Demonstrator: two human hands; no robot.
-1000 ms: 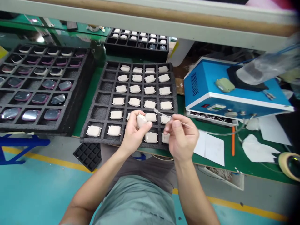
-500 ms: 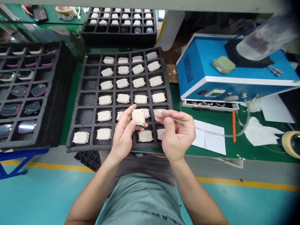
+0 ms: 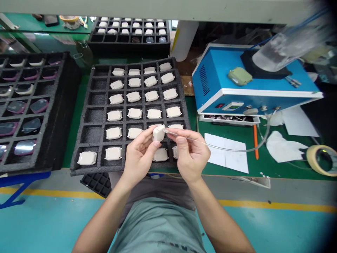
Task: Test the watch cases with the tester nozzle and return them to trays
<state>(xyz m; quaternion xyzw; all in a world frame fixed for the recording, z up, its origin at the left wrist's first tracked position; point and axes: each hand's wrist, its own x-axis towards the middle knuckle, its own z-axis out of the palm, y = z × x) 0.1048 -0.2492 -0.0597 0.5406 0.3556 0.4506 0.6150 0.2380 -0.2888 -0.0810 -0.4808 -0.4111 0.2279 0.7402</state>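
Between the thumb and fingers of my left hand (image 3: 140,151) is a cream watch case (image 3: 158,134), tilted with one edge toward the right. My right hand (image 3: 193,153) pinches a thin clear tube (image 3: 223,149), its tip at or very near the case's right edge; whether they touch I cannot tell. The tube curves rightward to a blue machine (image 3: 234,80). Beneath both hands lies a dark foam tray (image 3: 83,140) with several more cream cases (image 3: 114,133) in its compartments. My hands hide part of its front rows.
At left, a stacked foam tray (image 3: 56,102) holds glossy-faced watch pieces. Another filled tray (image 3: 105,45) stands behind. A green case (image 3: 240,76) rests on the machine. White paper (image 3: 238,158), an orange stick (image 3: 255,142) and a tape roll (image 3: 313,161) lie on the right. A shelf edge (image 3: 158,10) crosses overhead.
My left hand has turned the watch case from facing up to edge-on. The right hand has brought the tube's tip left to the case. The whole view has shifted slightly.
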